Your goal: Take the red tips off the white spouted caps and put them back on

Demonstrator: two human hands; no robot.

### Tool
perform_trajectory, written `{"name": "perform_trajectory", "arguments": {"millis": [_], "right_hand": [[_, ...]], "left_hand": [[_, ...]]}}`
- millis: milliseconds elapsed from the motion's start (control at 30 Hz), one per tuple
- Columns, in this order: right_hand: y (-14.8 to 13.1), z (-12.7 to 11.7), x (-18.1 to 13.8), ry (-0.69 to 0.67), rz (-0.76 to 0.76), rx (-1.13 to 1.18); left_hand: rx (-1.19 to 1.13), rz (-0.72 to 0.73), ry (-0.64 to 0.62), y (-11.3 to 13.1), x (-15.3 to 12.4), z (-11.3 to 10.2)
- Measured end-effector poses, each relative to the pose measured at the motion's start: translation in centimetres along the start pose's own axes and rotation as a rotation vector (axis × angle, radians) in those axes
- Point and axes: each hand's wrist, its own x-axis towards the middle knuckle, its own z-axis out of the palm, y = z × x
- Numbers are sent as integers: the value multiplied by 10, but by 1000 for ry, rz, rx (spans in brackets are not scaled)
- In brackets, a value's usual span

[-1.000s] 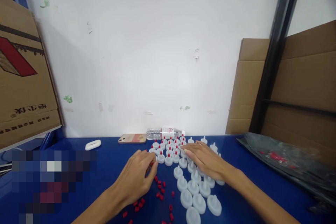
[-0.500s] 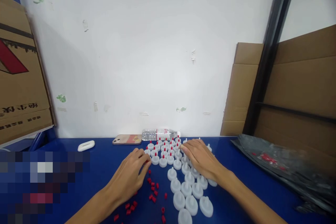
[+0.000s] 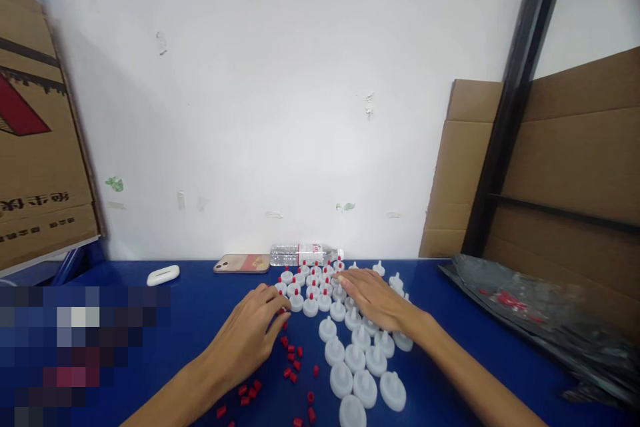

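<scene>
Several white nozzle caps (image 3: 356,359) stand in rows on the blue table (image 3: 200,320); those at the back (image 3: 311,293) carry small red tips. Loose red tips (image 3: 293,363) lie scattered in front of my left hand (image 3: 250,340), whose fingers are curled and pinched at the left edge of the capped rows, with something red showing at the fingertips. Palm down over the caps lies my right hand (image 3: 375,300), its fingers stretched out toward the back rows.
A phone (image 3: 241,263), a lying water bottle (image 3: 305,255) and a small white case (image 3: 163,275) sit near the wall. Cardboard boxes (image 3: 40,140) stand at left and right. A dark plastic bag (image 3: 540,320) with red tips lies at right.
The view shifted slightly. Both hands stay at the caps; my right hand's fingers reach a bit further left over the back rows.
</scene>
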Motion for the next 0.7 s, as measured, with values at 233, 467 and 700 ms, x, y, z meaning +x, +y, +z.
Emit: {"name": "perform_trajectory", "arguments": {"millis": [233, 467, 700], "right_hand": [[-4, -6, 3, 55, -34, -33], [-39, -34, -8, 314, -190, -113], [-74, -11, -13, 165, -382, -60]], "left_hand": [[-13, -5, -24, 3, 0, -3], [87, -2, -78, 0, -3, -4], [25, -15, -25, 10, 0, -12]]}}
